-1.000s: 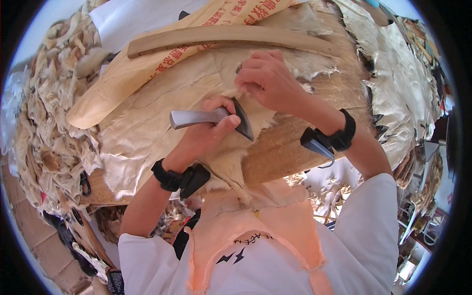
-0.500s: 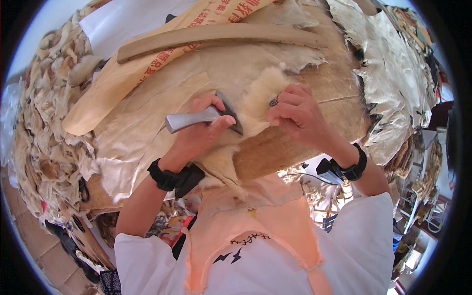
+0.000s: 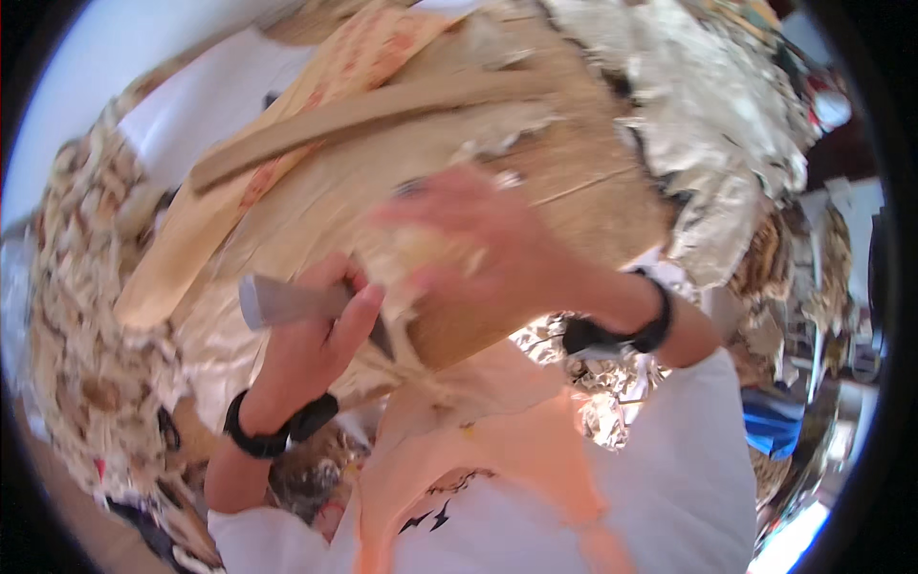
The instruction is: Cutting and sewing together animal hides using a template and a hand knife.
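Observation:
My left hand grips a furrier's knife with a wide grey handle; its dark blade points toward the pelt beside my thumb. Just to the right and above, my right hand is smeared by motion. Cream-coloured fur of a pelt shows between its fingers and thumb, bunched close to the blade. A narrow strip of the pelt hangs down from there toward my apron. The contact between blade and skin is too blurred to make out.
A curved wooden strip lies across brown paper with red print on the wooden table. White paper is behind. Fur scraps heap up at the left, and stiff pale pelts overlap the table's right side.
My right hand has swung left and over, carrying the fur toward the knife. My left hand with the knife sits lower and farther left. The whole view has shifted and blurred.

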A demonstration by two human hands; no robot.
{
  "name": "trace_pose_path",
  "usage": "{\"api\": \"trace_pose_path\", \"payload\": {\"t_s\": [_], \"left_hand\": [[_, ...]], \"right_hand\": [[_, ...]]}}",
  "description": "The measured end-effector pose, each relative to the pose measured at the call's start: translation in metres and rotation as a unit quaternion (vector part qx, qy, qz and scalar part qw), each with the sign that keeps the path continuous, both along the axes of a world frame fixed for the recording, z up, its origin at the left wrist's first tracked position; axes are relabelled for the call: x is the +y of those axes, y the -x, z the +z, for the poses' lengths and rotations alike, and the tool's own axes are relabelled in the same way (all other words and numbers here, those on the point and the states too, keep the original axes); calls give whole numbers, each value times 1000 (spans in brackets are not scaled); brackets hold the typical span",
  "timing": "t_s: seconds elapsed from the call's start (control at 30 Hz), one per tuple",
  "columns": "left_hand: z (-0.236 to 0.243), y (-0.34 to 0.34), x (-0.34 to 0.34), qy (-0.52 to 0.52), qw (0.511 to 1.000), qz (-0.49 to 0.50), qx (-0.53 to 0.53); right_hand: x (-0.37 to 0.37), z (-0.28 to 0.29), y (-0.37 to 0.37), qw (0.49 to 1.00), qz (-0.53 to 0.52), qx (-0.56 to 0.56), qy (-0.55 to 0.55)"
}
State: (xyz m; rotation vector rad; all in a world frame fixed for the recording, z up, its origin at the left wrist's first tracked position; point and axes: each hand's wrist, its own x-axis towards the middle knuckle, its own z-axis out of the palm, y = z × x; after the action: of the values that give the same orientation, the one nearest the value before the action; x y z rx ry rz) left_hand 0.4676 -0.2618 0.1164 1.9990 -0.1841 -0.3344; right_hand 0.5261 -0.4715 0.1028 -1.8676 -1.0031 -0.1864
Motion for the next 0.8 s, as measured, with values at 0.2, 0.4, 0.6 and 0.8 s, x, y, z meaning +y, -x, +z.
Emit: {"api": "trace_pose_path", "payload": {"t_s": [0.2, 0.4, 0.6, 0.8], "left_hand": [[-17, 7, -9, -124, 969, -47, -208], [-13, 6, 14, -41, 999, -20, -13], [-14, 9, 48, -53, 997, 39, 40], [-21, 4, 46, -31, 998, 54, 21]], "right_hand": [[41, -11, 6, 995, 17, -26, -91], [-42, -26, -27, 938, -265, 213, 73], [-110, -92, -49, 860, -445, 202, 142], [-102, -84, -49, 793, -460, 127, 379]]}}
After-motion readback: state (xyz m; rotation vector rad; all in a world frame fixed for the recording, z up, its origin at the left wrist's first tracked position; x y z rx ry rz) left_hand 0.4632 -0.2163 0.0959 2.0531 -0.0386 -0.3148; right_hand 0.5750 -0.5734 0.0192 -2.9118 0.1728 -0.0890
